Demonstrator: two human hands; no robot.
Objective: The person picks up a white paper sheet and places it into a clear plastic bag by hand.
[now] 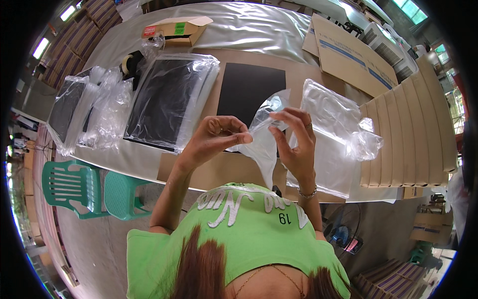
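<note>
Over the table, both my hands hold a clear plastic bag (pixel 264 137) upright in front of my chest. My left hand (pixel 215 140) pinches its left edge between thumb and forefinger, the other fingers curled. My right hand (pixel 299 144) grips its upper right edge with thumb and fingertips. The bag hangs down limp, its lower end near my shirt. Behind it, a flat black sheet (pixel 249 82) lies on brown cardboard (pixel 214 172), partly hidden by the bag and my hands. Right of my right hand is a pile of clear plastic bags (pixel 328 149).
Bagged black sheets (pixel 167 94) are piled at the left, beside more crumpled plastic bags (pixel 107 109) and a tape dispenser (pixel 130 65). An opened carton (pixel 184 37) stands at the back. Flattened cardboard (pixel 348 55) and tan folded boxes (pixel 408 134) line the right. Green chairs (pixel 74 184) flank the table.
</note>
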